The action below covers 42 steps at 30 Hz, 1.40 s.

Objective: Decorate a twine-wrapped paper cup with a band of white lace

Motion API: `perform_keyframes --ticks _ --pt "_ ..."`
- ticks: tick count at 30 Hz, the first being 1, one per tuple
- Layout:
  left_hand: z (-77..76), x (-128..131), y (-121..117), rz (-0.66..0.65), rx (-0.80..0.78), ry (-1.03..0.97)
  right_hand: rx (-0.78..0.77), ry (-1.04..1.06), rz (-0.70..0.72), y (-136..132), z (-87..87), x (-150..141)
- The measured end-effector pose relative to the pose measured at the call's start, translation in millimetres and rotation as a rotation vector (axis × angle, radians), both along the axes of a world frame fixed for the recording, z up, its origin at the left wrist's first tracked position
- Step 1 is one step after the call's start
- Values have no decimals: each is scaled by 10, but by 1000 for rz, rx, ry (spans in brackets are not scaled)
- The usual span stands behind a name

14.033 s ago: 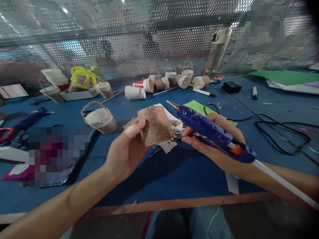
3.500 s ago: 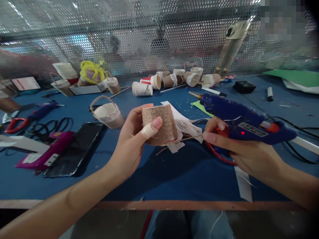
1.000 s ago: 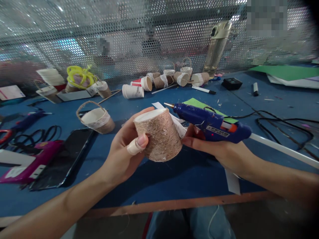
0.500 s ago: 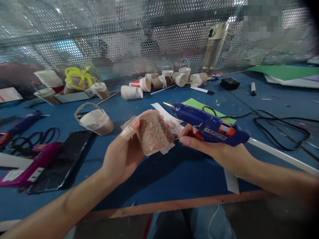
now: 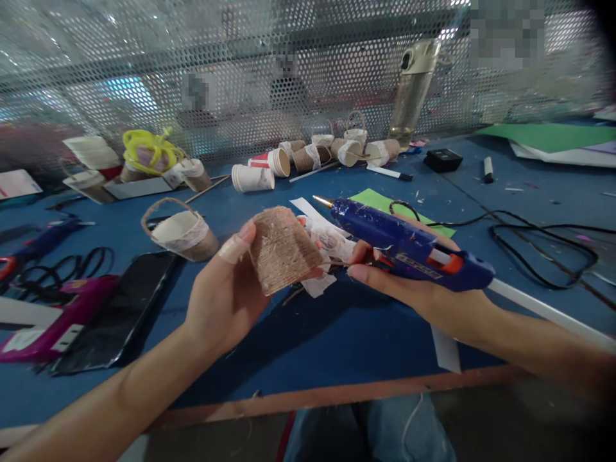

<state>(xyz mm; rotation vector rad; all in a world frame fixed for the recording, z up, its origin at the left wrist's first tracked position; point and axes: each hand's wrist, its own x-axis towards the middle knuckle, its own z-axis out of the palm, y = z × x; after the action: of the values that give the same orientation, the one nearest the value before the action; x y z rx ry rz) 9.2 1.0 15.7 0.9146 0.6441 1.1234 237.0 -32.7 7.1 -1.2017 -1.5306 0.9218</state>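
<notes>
Left fingers point(image 5: 247, 232) curled round tilted, brown, twine-wrapped cup point(image 5: 286, 253), right fingers point(image 5: 359, 274) pinching strand point(image 5: 338, 262).

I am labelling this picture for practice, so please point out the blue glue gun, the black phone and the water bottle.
blue glue gun point(image 5: 385, 232): head view, body
black phone point(image 5: 118, 311): head view, screen
water bottle point(image 5: 411, 99): head view, clear side

Phone point(image 5: 128, 305), bottle point(image 5: 412, 102) and black box point(image 5: 443, 160)
Left of the left hand point(image 5: 221, 289), the phone is partly overlapped by a magenta device point(image 5: 91, 301); beyond the right hand point(image 5: 414, 285), the bottle and box are seen.
</notes>
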Motion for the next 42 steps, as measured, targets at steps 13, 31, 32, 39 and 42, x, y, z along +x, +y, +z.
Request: perform_keyframes --ticks 13,31,32,39,42 --pt "-14 -40 4 99 85 -3 412 -117 131 -34 -70 8" --pt "19 -108 -15 233 178 -21 529 -340 288 7 -89 183" --pt "25 -105 -17 231 178 -21 531 -338 293 4 -93 178" --pt "11 -104 -35 214 206 -20 530 -357 290 -14 -108 169" --pt "-7 -105 -34 217 226 -31 512 -380 301 -16 -95 187"
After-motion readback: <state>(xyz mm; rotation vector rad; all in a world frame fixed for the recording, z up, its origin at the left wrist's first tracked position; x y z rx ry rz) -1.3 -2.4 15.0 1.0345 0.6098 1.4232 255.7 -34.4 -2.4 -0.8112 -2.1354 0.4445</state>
